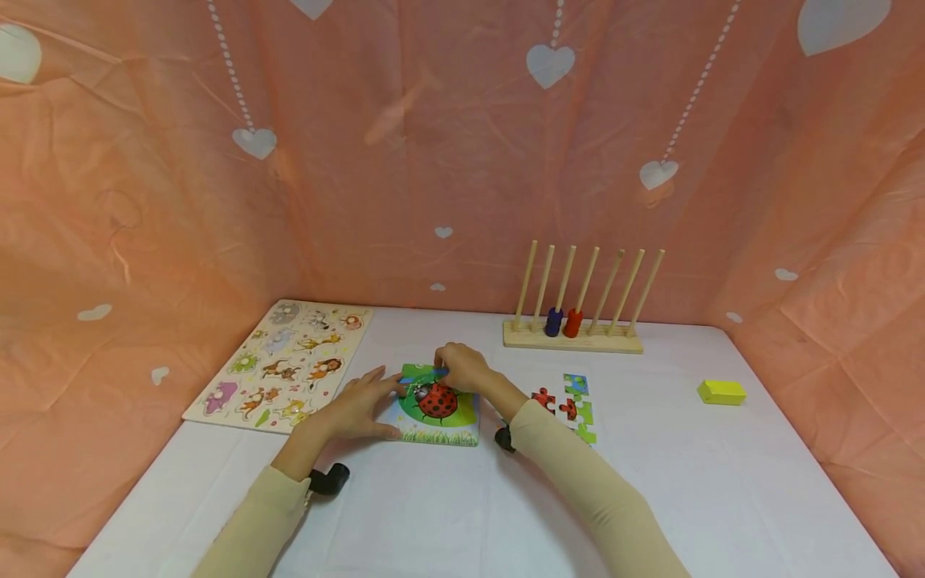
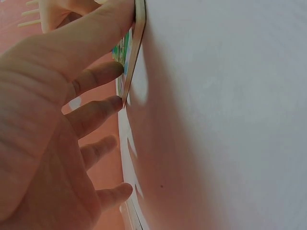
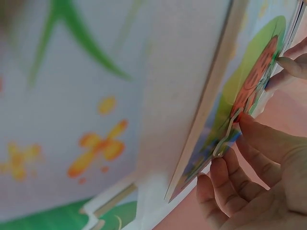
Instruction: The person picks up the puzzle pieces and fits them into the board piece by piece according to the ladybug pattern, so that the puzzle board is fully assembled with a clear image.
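The ladybug jigsaw puzzle [image 1: 437, 401] lies flat on the table, mostly filled, with a narrow blue strip [image 1: 426, 376] showing near its top. My left hand [image 1: 357, 409] rests at the puzzle's left side, fingers spread; in the left wrist view its thumb and two fingertips touch the board's edge [image 2: 135, 52]. Over the upper right of the puzzle, my right hand [image 1: 466, 368] pinches a puzzle piece [image 3: 224, 138] between thumb and fingers. That piece stands slightly tilted above the picture in the right wrist view. From above, the right hand hides it.
Loose jigsaw pieces [image 1: 584, 409] lie to the right, partly behind the right forearm. An animal peg puzzle [image 1: 289, 365] is at the left. A wooden rack of pegs [image 1: 571, 343] with blue and red beads stands at the back. Farther right sits a yellow block [image 1: 721, 392].
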### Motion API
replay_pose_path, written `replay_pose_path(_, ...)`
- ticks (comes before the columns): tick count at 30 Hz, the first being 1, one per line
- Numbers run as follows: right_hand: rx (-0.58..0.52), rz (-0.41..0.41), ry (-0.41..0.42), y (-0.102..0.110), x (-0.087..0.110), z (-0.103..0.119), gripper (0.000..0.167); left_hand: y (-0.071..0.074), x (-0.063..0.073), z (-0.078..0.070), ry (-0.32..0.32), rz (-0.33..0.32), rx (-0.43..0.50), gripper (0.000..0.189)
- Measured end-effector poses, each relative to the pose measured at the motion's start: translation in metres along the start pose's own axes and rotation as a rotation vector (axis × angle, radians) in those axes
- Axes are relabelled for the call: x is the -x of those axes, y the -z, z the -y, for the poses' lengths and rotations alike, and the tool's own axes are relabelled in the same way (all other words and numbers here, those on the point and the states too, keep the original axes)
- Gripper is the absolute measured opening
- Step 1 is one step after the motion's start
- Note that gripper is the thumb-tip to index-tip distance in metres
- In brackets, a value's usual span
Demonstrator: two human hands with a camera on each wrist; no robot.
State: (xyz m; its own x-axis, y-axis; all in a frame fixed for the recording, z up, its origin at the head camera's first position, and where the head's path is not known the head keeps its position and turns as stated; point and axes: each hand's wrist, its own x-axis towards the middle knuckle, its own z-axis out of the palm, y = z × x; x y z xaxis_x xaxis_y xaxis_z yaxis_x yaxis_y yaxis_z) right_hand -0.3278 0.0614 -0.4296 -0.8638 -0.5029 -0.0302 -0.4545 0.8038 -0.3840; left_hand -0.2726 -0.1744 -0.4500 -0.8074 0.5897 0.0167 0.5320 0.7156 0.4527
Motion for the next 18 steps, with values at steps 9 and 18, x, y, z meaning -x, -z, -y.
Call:
replay_pose_path(9,0.016,-0.003,0.008,-0.0011,-0.0006,-0.0007,0.021,0.0005,0.0006,-0.0011,0.004,0.002,0.003,0.058)
replay_pose_path(18,0.001,-0.001,0.015,-0.0001,0.0007,-0.0007,0.020,0.0001,0.0004,-0.0010,0.003,0.000,0.009,0.058)
